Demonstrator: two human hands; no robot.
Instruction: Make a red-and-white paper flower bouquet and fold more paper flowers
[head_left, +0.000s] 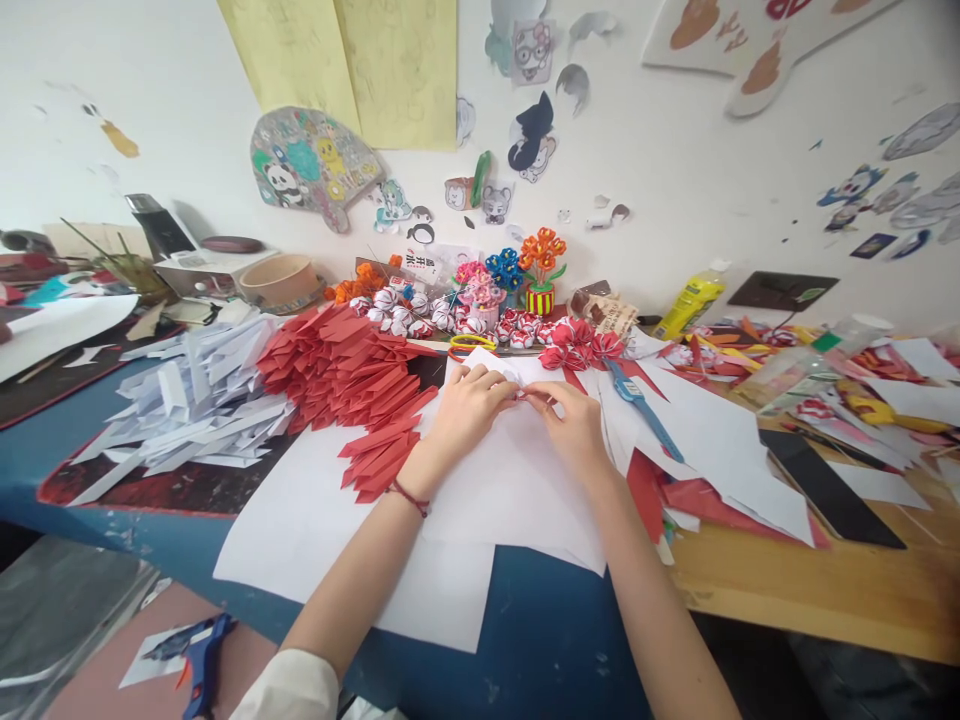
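Note:
My left hand (471, 402) and my right hand (566, 420) meet over white paper sheets (517, 480) at the middle of the table. Fingertips of both hands are pinched together on something small, whitish and reddish, too small to name. A dark red bracelet (410, 498) circles my left wrist. Left of my left hand lies a heap of folded red paper pieces (337, 365), and beyond it a heap of folded white paper pieces (187, 400). Red and white paper balls (577, 345) sit just behind my hands.
Flower ornaments (541, 265), a yellow bottle (694, 298) and a round wooden container (281, 280) stand along the wall. To the right lie a blue watch (645, 405), a black phone (829, 490) and paper scraps. A blue tool (206, 660) rests at the lower left.

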